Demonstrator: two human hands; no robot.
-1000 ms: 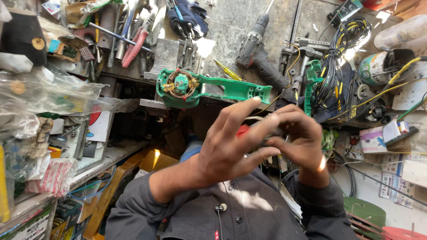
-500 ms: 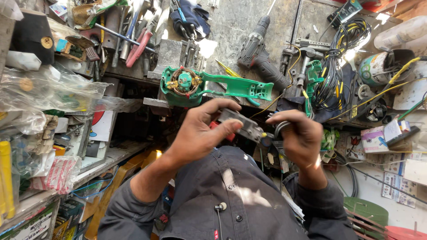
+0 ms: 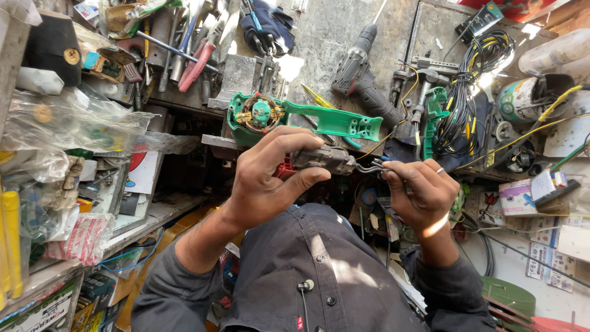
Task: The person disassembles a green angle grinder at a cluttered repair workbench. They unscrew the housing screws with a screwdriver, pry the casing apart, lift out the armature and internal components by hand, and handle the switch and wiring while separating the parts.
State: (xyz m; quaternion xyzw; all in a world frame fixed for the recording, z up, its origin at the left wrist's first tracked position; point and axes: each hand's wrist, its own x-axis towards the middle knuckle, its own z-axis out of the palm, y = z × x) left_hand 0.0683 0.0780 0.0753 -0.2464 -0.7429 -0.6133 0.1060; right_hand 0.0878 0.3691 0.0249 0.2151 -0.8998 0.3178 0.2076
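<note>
Right now my left hand [image 3: 261, 184] is wrapped around a grey, grimy tool part [image 3: 322, 158] with a red piece beneath it, fingers curled over the top and thumb underneath to keep it steady in front of my chest. My right hand [image 3: 421, 193] is closed, fingertips pinching the wires [image 3: 367, 166] coming out of its end, probably so they stay taut. Behind it, the open green tool housing [image 3: 295, 117] holds a copper-wound motor.

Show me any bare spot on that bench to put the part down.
Only bare patch: grey surface between dark gloves and cordless drill. Elsewhere crowded: green tool housing, wire bundle, pliers.
</note>
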